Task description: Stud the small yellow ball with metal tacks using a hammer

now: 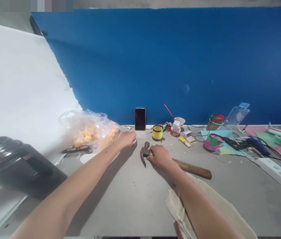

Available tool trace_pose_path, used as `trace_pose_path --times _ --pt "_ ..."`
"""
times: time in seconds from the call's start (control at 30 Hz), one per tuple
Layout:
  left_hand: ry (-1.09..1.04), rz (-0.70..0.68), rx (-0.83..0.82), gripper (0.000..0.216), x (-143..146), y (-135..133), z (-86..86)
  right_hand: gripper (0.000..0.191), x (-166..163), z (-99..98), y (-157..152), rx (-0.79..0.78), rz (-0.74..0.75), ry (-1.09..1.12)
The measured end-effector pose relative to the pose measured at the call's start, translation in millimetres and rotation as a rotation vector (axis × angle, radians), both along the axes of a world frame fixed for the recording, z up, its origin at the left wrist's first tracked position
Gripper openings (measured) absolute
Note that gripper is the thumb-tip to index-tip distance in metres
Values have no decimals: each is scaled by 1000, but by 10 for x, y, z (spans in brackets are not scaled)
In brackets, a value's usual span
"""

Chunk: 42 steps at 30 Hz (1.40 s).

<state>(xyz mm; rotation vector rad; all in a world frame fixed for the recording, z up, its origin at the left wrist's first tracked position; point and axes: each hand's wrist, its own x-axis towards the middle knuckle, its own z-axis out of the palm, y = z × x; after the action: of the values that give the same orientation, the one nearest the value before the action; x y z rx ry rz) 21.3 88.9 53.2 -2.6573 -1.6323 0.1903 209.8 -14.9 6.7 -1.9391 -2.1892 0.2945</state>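
A claw hammer (192, 167) lies on the grey table, its metal head at the left and its wooden handle running to the right. My right hand (159, 155) is closed round the handle just behind the head. Farther forward and to the left, my left hand (127, 138) is closed, and a small whitish thing (134, 142) shows at its fingertips; its kind is too small to make out. A dark phone (140, 119) stands upright against the blue wall, a little beyond my left hand. A yellow cup with black bands (157, 132) stands beyond the hammer head.
At left are a clear bag of orange-yellow items (88, 132), eyeglasses (77, 150) and a large dark bottle (18, 166). A cloth (217, 202) lies under my right forearm. A glue stick (184, 142), coloured paper (230, 151) and a plastic bottle (237, 115) are on the right.
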Motion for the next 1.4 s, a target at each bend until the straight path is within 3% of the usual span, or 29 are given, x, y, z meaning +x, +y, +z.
trace_pose_path --times 0.6,0.97,1.1,1.2,1.3,1.4 --pt "49 -4 -2 21 -28 188 -100 29 -10 37 -14 -14 -8 -15" --pt "-338 39 -54 12 -115 181 10 30 1 50 -19 -37 -5 22" --pt "-582 49 -197 11 -170 3 94 31 42 36 -1 -31 6 72" --pt "-793 80 -337 16 -210 -279 72 27 50 40 9 111 41 231" --pt "-1363 304 -766 19 -218 -592 -56 23 -21 86 -32 295 131 534" --pt "-1520 359 -1036 20 -201 -816 -220 23 -145 153 -118 239 259 772"
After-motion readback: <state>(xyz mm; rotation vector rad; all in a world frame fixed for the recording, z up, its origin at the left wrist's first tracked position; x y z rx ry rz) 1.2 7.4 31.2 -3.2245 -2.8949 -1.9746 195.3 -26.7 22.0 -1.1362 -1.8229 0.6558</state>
